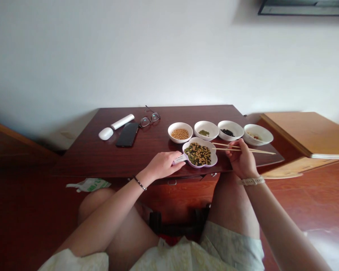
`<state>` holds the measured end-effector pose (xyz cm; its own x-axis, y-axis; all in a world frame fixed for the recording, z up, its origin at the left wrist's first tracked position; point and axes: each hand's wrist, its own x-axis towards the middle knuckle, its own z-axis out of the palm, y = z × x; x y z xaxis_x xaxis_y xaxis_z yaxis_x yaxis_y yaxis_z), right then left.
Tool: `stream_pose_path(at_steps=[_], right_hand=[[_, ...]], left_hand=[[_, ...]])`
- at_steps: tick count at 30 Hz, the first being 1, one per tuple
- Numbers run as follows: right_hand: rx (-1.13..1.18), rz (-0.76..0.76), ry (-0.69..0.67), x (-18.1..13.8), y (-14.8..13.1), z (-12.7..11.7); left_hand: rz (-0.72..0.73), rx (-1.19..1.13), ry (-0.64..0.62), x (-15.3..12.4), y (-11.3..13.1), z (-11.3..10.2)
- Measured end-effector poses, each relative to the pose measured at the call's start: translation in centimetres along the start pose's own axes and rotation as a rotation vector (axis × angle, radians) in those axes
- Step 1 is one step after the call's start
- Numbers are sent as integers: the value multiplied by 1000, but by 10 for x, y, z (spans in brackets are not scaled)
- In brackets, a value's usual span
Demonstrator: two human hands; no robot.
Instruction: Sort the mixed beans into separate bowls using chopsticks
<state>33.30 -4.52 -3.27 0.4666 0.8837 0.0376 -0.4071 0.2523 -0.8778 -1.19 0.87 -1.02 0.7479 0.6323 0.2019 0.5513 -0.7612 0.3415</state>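
Observation:
My left hand [166, 164] is closed on the short handle of a scalloped white and lilac bowl [215, 161] at the table's front edge. Mixed yellow, green and black beans [198, 153] fill it. A pair of pale chopsticks [260, 151] is gripped in my right hand [243, 160], their tips at the bowl's right rim with nothing visible between them. Behind stand a white bowl of yellow soybeans [180, 134], one with a few green beans [203, 133], one with black beans [227, 132], and one with pale and reddish bits [254, 136].
On the table's left lie a black phone [127, 134], glasses [149, 119], a white rounded case [106, 133] and a white stick-shaped case [122, 121]. A wooden cabinet [307, 128] stands at the right. The dark table [87, 158] backs onto a white wall.

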Motion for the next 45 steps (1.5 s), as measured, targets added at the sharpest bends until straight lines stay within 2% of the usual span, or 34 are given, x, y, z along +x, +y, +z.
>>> stream_pose_path(at_steps=[11, 17, 26, 33, 45], right_hand=[[-116, -1, -74, -3, -2, 1], [-91, 55, -137, -6, -3, -1], [-184, -39, -167, -13, -3, 2], [-132, 26, -155, -13, -4, -2], [-193, -4, -185, -15, -4, -2]], left_hand=[[-5, 9, 6, 1, 1, -2], [-12, 6, -6, 3, 0, -1], [-14, 34, 1, 0, 1, -2], [-7, 12, -9, 1, 3, -3], [-7, 23, 3, -1, 5, -4]])
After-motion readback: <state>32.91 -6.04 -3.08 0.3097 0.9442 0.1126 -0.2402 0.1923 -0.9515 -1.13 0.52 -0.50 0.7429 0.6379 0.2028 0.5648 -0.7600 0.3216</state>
